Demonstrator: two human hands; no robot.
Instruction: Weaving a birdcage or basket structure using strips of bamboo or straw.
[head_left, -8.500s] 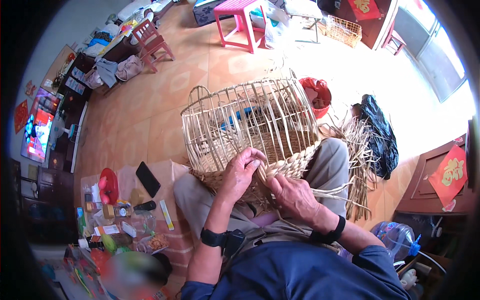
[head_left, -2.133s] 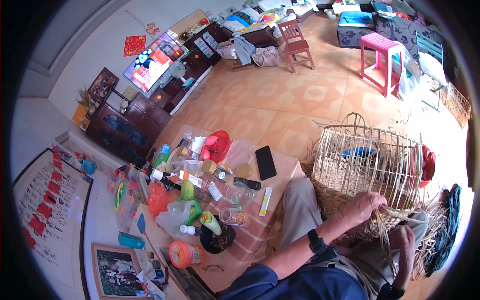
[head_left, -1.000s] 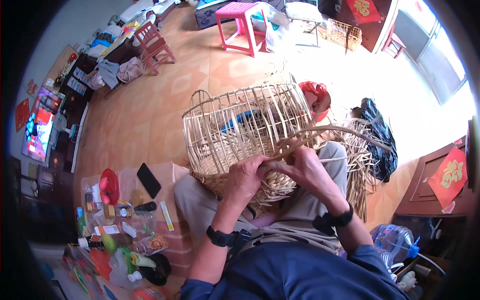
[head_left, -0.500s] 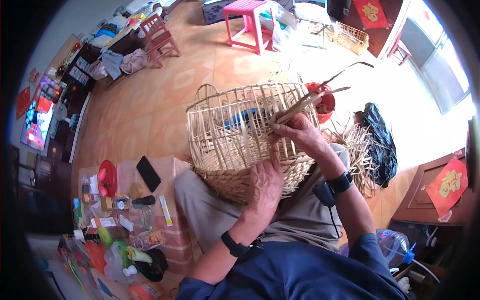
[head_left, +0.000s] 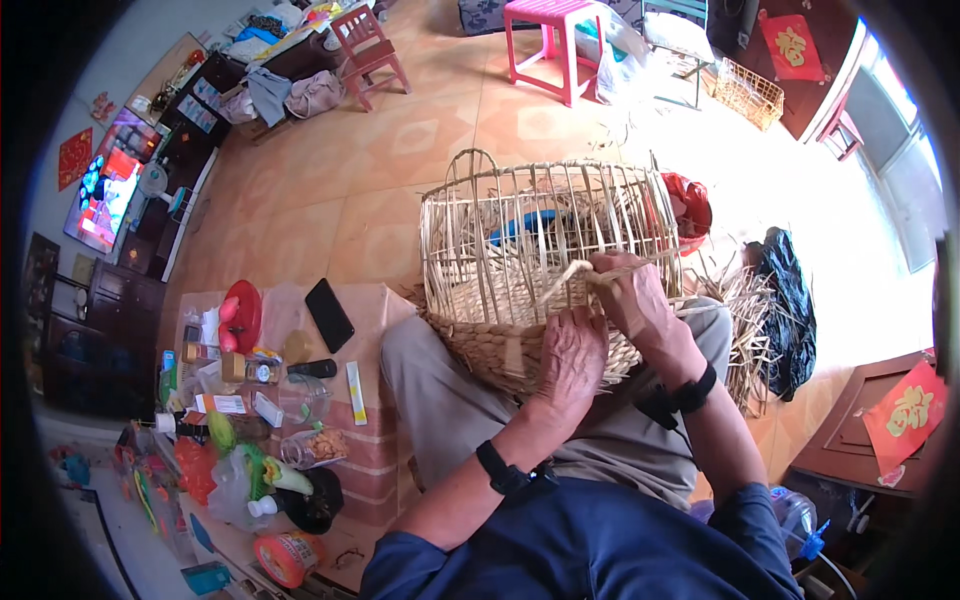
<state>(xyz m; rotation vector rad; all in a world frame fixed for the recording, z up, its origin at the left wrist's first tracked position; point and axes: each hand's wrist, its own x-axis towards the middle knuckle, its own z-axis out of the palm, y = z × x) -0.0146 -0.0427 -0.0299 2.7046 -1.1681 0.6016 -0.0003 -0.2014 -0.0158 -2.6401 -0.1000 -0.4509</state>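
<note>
A half-woven straw basket (head_left: pixel 470 335) rests tilted on my lap. Its lower part is densely braided, while its upper side has open upright strands and a loop handle at the far left. My right hand (head_left: pixel 640 305) pinches a straw strip (head_left: pixel 565 280) that bends across the uprights on the basket's near right side. Close beside it, my left hand (head_left: pixel 575 355) has its fingers closed at the upper edge of the braid; what lies under the fingertips is hidden. Inside the basket, a blue object (head_left: pixel 525 226) shows through the strands.
Loose straw (head_left: pixel 735 335) lies right of my knee, beside a black plastic bag (head_left: pixel 787 315). A red bucket (head_left: pixel 690 212) stands behind the basket. To my left, a low table (head_left: pixel 375 300) holds a phone (head_left: pixel 330 314), jars and a red plate. Farther off is a pink stool (head_left: pixel 552 12).
My right hand has come down toward the left hand, bringing the straw strip from above the rim to the braid. The whole view has shifted, so the scene sits farther right.
</note>
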